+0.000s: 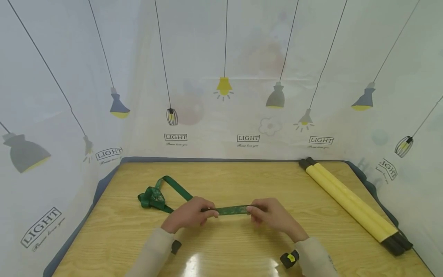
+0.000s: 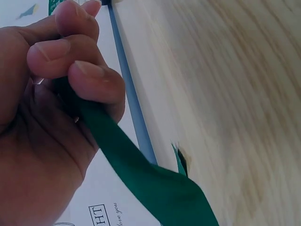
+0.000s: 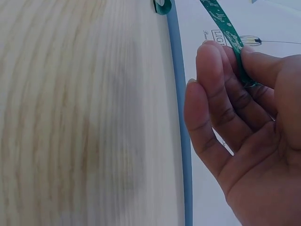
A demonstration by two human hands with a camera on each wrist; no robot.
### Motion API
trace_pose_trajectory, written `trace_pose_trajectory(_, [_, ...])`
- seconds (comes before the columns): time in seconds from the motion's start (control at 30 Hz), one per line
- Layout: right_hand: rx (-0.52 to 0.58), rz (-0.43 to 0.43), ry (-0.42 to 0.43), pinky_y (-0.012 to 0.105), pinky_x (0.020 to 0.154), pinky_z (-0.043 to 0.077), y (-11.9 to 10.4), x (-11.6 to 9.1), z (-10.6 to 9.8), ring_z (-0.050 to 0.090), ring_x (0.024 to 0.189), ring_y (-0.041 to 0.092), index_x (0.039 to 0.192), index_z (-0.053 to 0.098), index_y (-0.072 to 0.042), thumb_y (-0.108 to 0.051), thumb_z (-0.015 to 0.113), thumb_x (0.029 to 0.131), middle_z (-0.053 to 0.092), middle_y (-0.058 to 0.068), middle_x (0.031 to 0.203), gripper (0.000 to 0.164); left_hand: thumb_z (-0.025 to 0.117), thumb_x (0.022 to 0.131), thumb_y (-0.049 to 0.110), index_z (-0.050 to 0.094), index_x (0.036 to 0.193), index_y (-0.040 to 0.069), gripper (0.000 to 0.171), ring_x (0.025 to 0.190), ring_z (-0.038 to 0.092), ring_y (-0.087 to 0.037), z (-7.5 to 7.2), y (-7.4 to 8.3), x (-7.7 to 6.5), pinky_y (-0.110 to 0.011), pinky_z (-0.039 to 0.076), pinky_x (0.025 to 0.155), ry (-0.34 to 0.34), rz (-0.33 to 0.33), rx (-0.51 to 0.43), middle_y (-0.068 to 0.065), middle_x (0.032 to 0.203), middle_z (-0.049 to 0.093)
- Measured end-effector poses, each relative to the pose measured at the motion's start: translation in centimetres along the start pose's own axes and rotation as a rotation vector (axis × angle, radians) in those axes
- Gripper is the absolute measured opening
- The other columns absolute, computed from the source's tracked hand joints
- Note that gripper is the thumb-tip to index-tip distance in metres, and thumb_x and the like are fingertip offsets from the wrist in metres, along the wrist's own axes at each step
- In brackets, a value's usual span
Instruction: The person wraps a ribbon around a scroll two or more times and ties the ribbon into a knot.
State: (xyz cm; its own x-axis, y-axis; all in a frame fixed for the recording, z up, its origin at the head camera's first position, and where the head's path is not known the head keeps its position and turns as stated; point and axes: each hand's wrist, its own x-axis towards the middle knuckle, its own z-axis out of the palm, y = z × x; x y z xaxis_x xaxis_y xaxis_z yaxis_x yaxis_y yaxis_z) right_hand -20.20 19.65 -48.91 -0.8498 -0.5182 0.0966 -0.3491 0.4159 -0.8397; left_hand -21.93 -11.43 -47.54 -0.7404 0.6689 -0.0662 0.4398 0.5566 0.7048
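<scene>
A green ribbon [image 1: 232, 210] with a pale printed pattern is stretched level between the two hands, just above the table. My left hand [image 1: 194, 211] grips it; in the left wrist view the ribbon [image 2: 127, 160] runs out below the curled fingers, plain side showing. The right hand [image 1: 271, 215] pinches the ribbon near its frayed end, between thumb and forefinger; in the right wrist view its other fingers [image 3: 211, 89] are loosely bent. Beyond the left hand, the rest of the ribbon loops back to a bunched green heap [image 1: 152, 197] on the table.
Two yellow rolls with black ends [image 1: 349, 200] lie slantwise along the right side of the wooden table [image 1: 242, 177]. White wall sheeting [image 1: 214, 46] printed with hanging lamps surrounds the table on three sides. A dark camera [image 1: 289, 259] is worn at the right wrist.
</scene>
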Motion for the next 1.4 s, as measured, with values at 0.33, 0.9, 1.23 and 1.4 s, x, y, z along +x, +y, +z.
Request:
trace_pose_trajectory(0.33, [-0.006,0.021,0.049,0.04,0.061,0.057,0.5,-0.6,-1.4,0.066,0.062,0.024,0.091,0.069,-0.002,-0.038,0.053,0.102,0.067,0.001,0.073,0.041,0.056,0.1,0.038,0.072,0.089,0.011,0.033,0.044,0.041,-0.007,-1.0,-1.2,-1.2,-0.024,0.044,0.056,0.01,-0.001,0.012,0.007,0.052,0.05])
trace_pose_trajectory(0.9, [-0.04,0.076,0.115,0.043,0.062,0.056,1.5,-2.0,-3.8,0.066,0.065,0.024,0.093,0.069,-0.004,-0.04,0.051,0.102,0.068,0.001,0.076,0.041,0.059,0.099,0.033,0.072,0.087,0.013,0.026,0.047,0.038,-0.006,-2.8,-2.4,-3.2,-0.024,0.041,0.052,0.061,-0.072,0.107,0.008,0.056,0.046])
trace_pose_trajectory(1.23, [-0.042,0.105,0.154,0.044,0.063,0.056,1.9,-3.0,-5.2,0.066,0.067,0.029,0.091,0.068,-0.002,-0.041,0.052,0.102,0.068,0.005,0.076,0.043,0.06,0.099,0.029,0.076,0.094,0.014,0.023,0.044,0.035,-0.005,-3.5,-3.5,-4.3,-0.021,0.034,0.046,0.136,-0.152,0.163,0.008,0.054,0.045])
trace_pose_trajectory(1.4, [-0.041,0.138,0.176,0.044,0.064,0.056,2.3,-3.4,-5.8,0.066,0.067,0.027,0.091,0.067,-0.001,-0.043,0.052,0.101,0.068,0.005,0.077,0.046,0.057,0.101,0.03,0.077,0.1,0.014,0.025,0.046,0.036,-0.006,-3.8,-3.9,-4.8,-0.024,0.036,0.048,0.16,-0.177,0.162,0.005,0.065,0.059])
